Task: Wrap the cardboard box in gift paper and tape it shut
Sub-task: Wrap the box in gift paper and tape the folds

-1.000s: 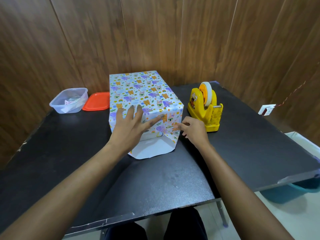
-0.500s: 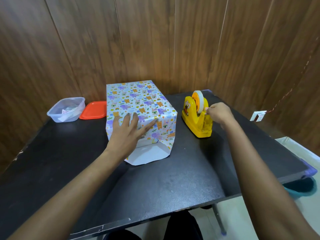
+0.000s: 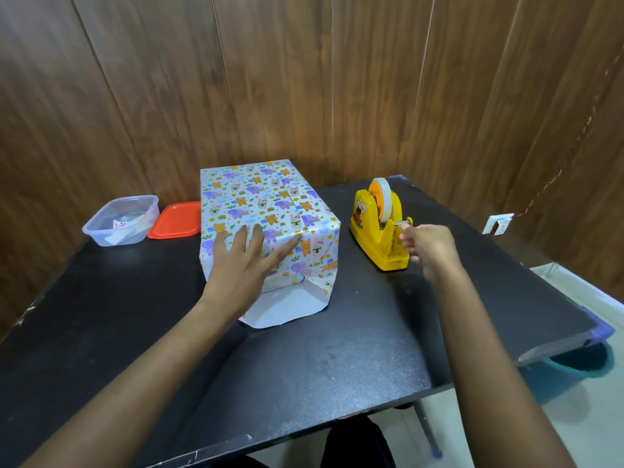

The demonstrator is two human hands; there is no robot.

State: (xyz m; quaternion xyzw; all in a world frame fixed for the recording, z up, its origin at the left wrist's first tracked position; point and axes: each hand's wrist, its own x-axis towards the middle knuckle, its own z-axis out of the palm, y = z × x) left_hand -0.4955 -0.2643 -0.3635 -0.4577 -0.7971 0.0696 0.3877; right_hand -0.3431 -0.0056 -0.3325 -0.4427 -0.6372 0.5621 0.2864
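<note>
The box (image 3: 263, 201), covered in white gift paper with cartoon animals, stands at the middle back of the black table (image 3: 304, 366). Its near end has the side flaps folded in, and the bottom flap (image 3: 287, 309) lies white side up on the table. My left hand (image 3: 241, 265) presses flat with spread fingers on the folded paper at the near end. To the right stands a yellow tape dispenser (image 3: 378, 231) with a roll of tape. My right hand (image 3: 427, 244) is at the dispenser's cutter end, fingers curled and pinching the tape end there.
A clear plastic tub (image 3: 121, 219) with scraps inside and its orange lid (image 3: 175, 220) sit at the back left. Wood panelling walls in the back. A teal bucket (image 3: 580, 363) stands on the floor under the table's right edge.
My right hand left the box's right corner, reached to the tape dispenser, and now draws back a little from its cutter. The left hand has stayed pressed on the paper.
</note>
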